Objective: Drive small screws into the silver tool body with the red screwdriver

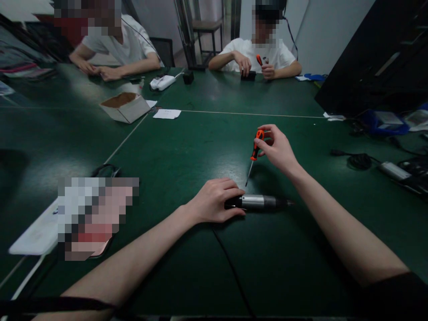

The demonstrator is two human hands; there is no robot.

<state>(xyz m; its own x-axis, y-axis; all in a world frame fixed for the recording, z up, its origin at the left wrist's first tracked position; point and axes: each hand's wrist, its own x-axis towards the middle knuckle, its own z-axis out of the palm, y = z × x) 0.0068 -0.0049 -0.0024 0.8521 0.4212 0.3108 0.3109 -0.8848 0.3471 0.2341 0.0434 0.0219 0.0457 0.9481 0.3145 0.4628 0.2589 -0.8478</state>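
Note:
A corded handheld rotary tool with a silver and black body lies sideways on the green table, its dark tapered tip pointing right. My left hand is closed around its black rear end, and a black cord runs from beneath that hand toward the table's near edge. Above the tool, my right hand grips the orange and black handle of a screwdriver. The screwdriver's thin shaft slants down, with its tip just above the silver part of the tool; whether they touch is hard to tell.
Blurred flat items and a pinkish phone-like object lie at left. Farther back stand an open cardboard box and a white power strip. Cables and another tool lie at right. Two people sit across the table, one holding a screwdriver.

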